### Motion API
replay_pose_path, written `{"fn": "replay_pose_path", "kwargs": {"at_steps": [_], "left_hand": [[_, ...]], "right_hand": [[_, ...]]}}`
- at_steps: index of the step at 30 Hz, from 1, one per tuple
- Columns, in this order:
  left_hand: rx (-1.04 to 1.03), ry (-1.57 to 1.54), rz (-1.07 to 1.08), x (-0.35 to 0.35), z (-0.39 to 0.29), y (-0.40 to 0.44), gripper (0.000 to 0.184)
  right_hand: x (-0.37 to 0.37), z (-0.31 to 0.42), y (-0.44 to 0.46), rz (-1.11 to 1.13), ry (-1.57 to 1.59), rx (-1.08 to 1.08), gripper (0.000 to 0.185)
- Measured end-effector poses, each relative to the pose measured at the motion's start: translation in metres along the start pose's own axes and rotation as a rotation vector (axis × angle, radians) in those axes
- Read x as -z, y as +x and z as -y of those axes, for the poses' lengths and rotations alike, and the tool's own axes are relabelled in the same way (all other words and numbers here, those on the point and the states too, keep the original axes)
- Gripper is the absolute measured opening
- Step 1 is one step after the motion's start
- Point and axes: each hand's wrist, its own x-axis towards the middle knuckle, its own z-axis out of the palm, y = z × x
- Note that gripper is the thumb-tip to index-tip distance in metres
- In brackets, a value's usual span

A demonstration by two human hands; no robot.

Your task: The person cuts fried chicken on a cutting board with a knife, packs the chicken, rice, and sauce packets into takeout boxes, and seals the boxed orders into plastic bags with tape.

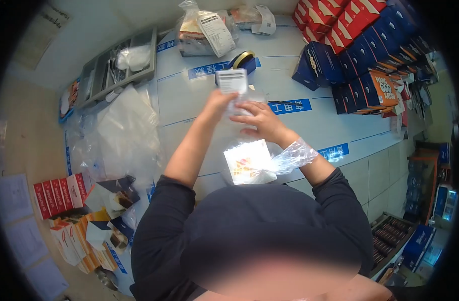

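Note:
My left hand (220,103) pinches a white printed slip (232,82) near its lower edge, above the middle of the table. Close beside it, my right hand (261,119) has its fingers spread over the blurred, whitish lower part of the slip or a film. What lies under those fingers is unclear. Nearer my body sits a white box (248,159) with an orange print, in clear plastic. The bag's twisted end (296,156) lies across my right forearm. Beyond the slip stands a dark blue tape dispenser (244,61) with a yellowish roll.
Bagged goods with a printed slip (217,33) lie at the back. A grey divided tray (120,65) and clear plastic bags (126,130) are at left. Blue boxes (357,60) and red boxes (342,25) are stacked at right. More red boxes (61,195) stand at lower left.

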Motion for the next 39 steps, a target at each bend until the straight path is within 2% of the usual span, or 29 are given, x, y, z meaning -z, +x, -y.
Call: {"fn": "replay_pose_path", "kwargs": {"at_steps": [1, 2, 4, 5, 6, 7, 8, 9, 10, 11, 14, 16, 18, 19, 20, 23, 25, 26, 27, 29, 31, 32, 33, 35, 36, 38, 39], "left_hand": [[-0.154, 0.178, -0.13, 0.023, -0.004, 0.01, 0.033], [-0.312, 0.352, -0.264, 0.047, -0.01, 0.02, 0.028], [0.041, 1.37, -0.287, 0.063, -0.073, 0.01, 0.026], [0.048, 1.361, -0.281, 0.075, -0.067, 0.017, 0.026], [-0.182, 1.56, -0.099, 0.088, -0.055, 0.029, 0.024], [-0.428, 1.742, 0.091, 0.096, -0.042, 0.042, 0.022], [-0.426, 1.735, 0.087, 0.1, -0.026, 0.055, 0.022], [-0.435, 1.609, 0.196, 0.101, -0.006, 0.068, 0.022], [-0.439, 1.478, 0.305, 0.097, 0.007, 0.075, 0.022], [-0.429, 1.466, 0.311, 0.084, 0.009, 0.066, 0.022], [-0.316, 1.343, 0.423, 0.05, -0.009, 0.034, 0.02], [-0.501, 1.479, 0.384, 0.042, -0.008, 0.031, 0.018], [-0.479, 1.512, 0.432, 0.032, -0.014, 0.039, 0.018], [-0.38, 1.627, 0.44, 0.025, -0.018, 0.04, 0.019], [-0.277, 1.74, 0.448, 0.019, -0.02, 0.04, 0.022], [-0.198, 1.828, 0.426, 0.007, -0.024, 0.038, 0.023], [-0.198, 1.87, 0.395, 0.002, -0.026, 0.04, 0.024], [-0.2, 1.915, 0.39, 0.0, -0.023, 0.037, 0.025], [-0.181, 1.921, 0.394, 0.002, -0.021, 0.036, 0.025], [-0.164, 1.727, 0.392, 0.006, -0.023, 0.037, 0.025], [-0.085, 1.446, 0.267, 0.028, -0.045, 0.017, 0.027], [0.036, 1.069, 0.189, 0.034, -0.073, -0.013, 0.03], [0.139, 0.693, 0.101, 0.039, -0.094, -0.049, 0.034], [0.105, 0.121, 0.198, 0.054, -0.099, -0.109, 0.041], [0.005, 0.091, 0.107, 0.021, -0.086, -0.164, 0.051], [0.106, 0.072, -0.072, -0.014, -0.043, -0.192, 0.064], [0.138, 0.334, -0.181, -0.03, -0.029, -0.2, 0.07]], "right_hand": [[0.006, 0.006, 0.008, -0.035, -0.1, 0.101, 0.039], [0.004, -0.003, 0.011, -0.034, -0.114, 0.101, 0.039], [-0.013, -0.037, 0.017, -0.181, 0.104, -0.264, 0.044], [-0.02, -0.059, 0.022, -0.071, 0.284, -0.452, 0.04], [-0.031, -0.076, 0.026, -0.056, 0.282, -0.457, 0.04], [-0.041, -0.093, 0.031, -0.021, 0.517, -0.689, 0.041], [-0.046, -0.104, 0.038, 0.013, 0.752, -0.919, 0.042], [-0.048, -0.11, 0.046, 0.022, 0.747, -0.922, 0.042], [-0.05, -0.113, 0.053, -0.077, 0.902, -1.061, 0.042], [-0.052, -0.115, 0.056, -0.184, 1.056, -1.204, 0.043], [-0.042, -0.112, 0.064, -0.139, 1.112, -1.224, 0.044], [-0.045, -0.121, 0.064, -0.137, 1.003, -1.237, 0.038], [-0.045, -0.132, 0.065, 0.084, 0.909, -1.189, 0.029], [-0.046, -0.131, 0.06, 0.089, 0.91, -1.197, 0.029], [-0.045, -0.128, 0.057, 0.037, 0.889, -1.155, 0.028], [-0.047, -0.107, 0.039, -0.074, 0.864, -1.066, 0.025], [-0.048, -0.096, 0.011, -0.225, 0.823, -1.055, 0.025], [-0.057, -0.101, 0.004, -0.21, 0.834, -1.056, 0.025], [-0.069, -0.107, 0.002, -0.164, 0.812, -1.079, 0.024], [-0.078, -0.12, 0.007, -0.102, 0.807, -1.083, 0.023], [-0.071, -0.124, 0.021, -0.033, 0.225, -0.949, 0.022], [-0.074, -0.123, 0.021, -0.002, -0.054, -0.864, 0.022], [-0.077, -0.134, 0.011, 0.011, -0.029, -0.853, 0.022], [-0.084, -0.165, -0.01, 0.198, -0.171, -0.887, 0.028], [-0.077, -0.155, 0.004, 0.198, -0.151, -0.83, 0.028], [-0.028, -0.119, 0.019, 0.126, 0.685, -0.661, 0.027], [-0.012, -0.102, 0.034, 0.244, 0.829, -0.558, 0.026]]}}
